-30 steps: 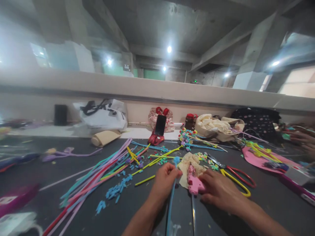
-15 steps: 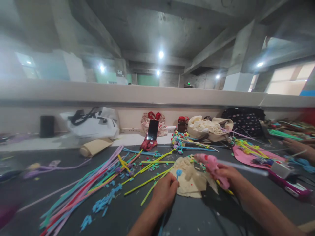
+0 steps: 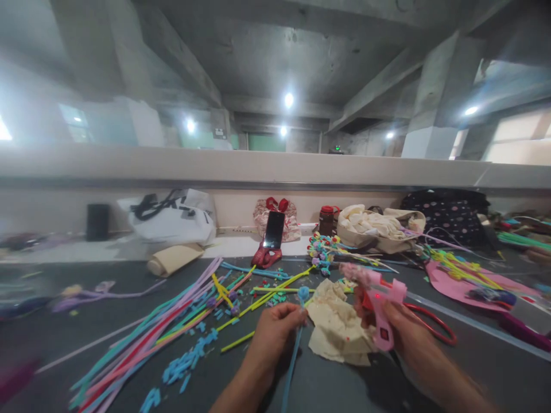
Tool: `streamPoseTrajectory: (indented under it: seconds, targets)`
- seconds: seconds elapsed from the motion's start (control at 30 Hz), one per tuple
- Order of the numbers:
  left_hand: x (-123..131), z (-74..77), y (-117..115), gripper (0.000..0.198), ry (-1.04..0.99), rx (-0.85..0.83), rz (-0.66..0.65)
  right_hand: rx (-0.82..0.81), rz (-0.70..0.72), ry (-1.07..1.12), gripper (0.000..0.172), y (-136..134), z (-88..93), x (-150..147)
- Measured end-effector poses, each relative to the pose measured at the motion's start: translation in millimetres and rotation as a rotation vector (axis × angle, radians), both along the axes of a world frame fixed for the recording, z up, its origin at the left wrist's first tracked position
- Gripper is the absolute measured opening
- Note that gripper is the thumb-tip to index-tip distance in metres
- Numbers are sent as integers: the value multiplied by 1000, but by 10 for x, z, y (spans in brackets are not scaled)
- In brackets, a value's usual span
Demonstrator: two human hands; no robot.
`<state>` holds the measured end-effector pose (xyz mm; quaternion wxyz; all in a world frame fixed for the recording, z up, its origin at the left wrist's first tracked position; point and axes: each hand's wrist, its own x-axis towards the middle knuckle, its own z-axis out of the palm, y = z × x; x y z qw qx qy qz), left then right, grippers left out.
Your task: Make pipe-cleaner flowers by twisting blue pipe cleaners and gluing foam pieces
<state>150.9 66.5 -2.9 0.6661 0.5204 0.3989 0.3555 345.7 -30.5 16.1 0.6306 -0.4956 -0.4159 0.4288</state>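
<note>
My left hand [image 3: 278, 327] is closed, pinching a blue pipe cleaner [image 3: 293, 367] between thumb and fingers. A small blue knob [image 3: 303, 294] tops it just above my fingertips, and the stem hangs down toward the near edge. My right hand [image 3: 407, 330] grips a pink hot glue gun [image 3: 381, 312], its nozzle pointing left. A red loop [image 3: 434, 326] shows behind that hand; whether it is held or lying there I cannot tell. Between my hands a crumpled beige paper [image 3: 340, 338] lies on the dark table.
Long coloured pipe cleaners [image 3: 150, 332] lie at left beside cut blue pieces [image 3: 185, 358]. Behind are a bundle with beaded tips [image 3: 322, 252], a phone [image 3: 274, 230], a brown bottle [image 3: 327, 221] and a cloth bag [image 3: 379, 226]. A pink sheet [image 3: 443, 287] lies at right.
My left hand has lifted the blue pipe cleaner slightly away from the paper. The glue gun has turned and come nearer, and the red loop now shows. The view has shifted a little left.
</note>
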Motion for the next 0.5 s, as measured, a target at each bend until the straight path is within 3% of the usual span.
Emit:
streamPoseTrajectory:
  seconds: [0.1, 0.2, 0.33, 0.5]
  targets:
    - [-85, 73, -33, 34, -66, -126, -89, -48, 141, -275, 36, -37, -46, -106]
    - [-117, 99, -70, 32, -125, -175, -131, -140, 241, -418, 43, -65, -135, -165]
    - [-118, 90, -80, 29, -183, -193, -104, -192, 233, -490, 51, -76, -269, -189]
    - [-101, 46, -40, 27, -86, -188, -29, -210, 140, -501, 53, -106, -327, -206]
